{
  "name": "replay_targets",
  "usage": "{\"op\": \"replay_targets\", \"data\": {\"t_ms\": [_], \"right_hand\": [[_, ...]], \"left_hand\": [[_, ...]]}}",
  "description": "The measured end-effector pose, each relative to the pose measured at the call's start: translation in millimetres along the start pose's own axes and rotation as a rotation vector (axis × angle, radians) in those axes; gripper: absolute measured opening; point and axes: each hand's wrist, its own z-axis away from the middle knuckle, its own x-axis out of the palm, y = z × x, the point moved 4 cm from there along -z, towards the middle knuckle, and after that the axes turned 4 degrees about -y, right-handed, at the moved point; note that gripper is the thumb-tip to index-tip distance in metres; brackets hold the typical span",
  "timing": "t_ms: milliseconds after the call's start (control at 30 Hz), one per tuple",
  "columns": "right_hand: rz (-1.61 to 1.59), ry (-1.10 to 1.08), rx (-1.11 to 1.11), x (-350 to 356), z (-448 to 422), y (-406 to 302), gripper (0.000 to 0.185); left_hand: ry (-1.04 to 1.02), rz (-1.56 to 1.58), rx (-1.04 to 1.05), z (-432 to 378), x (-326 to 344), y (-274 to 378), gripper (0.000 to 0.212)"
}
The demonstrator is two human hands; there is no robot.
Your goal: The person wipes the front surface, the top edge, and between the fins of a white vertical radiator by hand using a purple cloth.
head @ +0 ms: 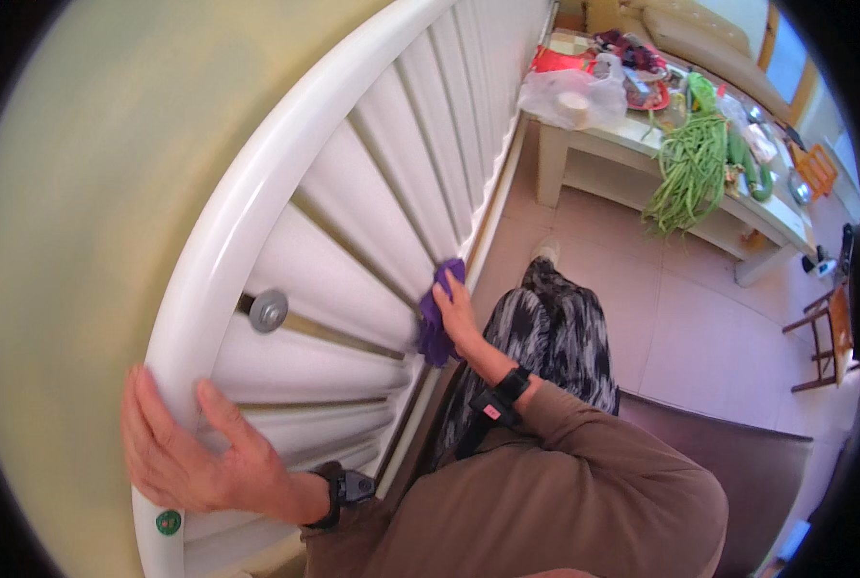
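Note:
A white column radiator [379, 191] stands against the wall before me. Its rounded top rail [216, 195] is gripped by my left hand [198, 459], with the thumb on the near side and the fingers over the far edge. Low on the columns, my right hand [459, 311] presses a bunched purple cloth [437, 343] against the radiator. Part of the cloth is hidden under the palm and fingers. A grey round fixing with a bolt [268, 311] sits between two columns, close under the rail. Below my left hand, the rail bears a round green sticker [169, 522].
A pale pipe [498, 206] runs along the radiator's base. At the upper right, a low white table [618, 137] holds a plastic bag [581, 94], long green beans [690, 162] and other vegetables. A wooden chair [831, 339] stands at the far right. A dark mat [726, 462] lies on the tiled floor.

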Motion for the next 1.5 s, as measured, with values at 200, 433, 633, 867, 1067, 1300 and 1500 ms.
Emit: {"op": "replay_targets", "data": {"t_ms": [200,433,633,867,1067,1300,1500], "right_hand": [[-0.075,-0.038,-0.664,-16,40,-222,0.057],[0.137,0.034,-1.070,12,49,-212,0.047],[0.150,0.050,-0.693,16,57,-138,0.037],[0.015,0.206,-1.148,3,38,-276,0.046],[0.200,0.190,-0.954,30,57,-138,0.045],[0.421,-0.161,-0.243,27,81,10,0.050],[-0.102,0.340,0.054,24,41,50,0.037]], "left_hand": [[-0.005,0.001,-0.008,4,1,-3,0.035],[0.009,0.005,-0.015,8,2,-6,0.038],[-0.020,0.006,-0.030,9,5,-4,0.040],[-0.018,0.017,0.025,11,9,-2,0.035],[0.133,0.065,0.144,8,12,-14,0.031],[0.145,0.109,0.037,15,13,-12,0.030],[0.152,0.220,0.047,8,14,-11,0.032]]}}
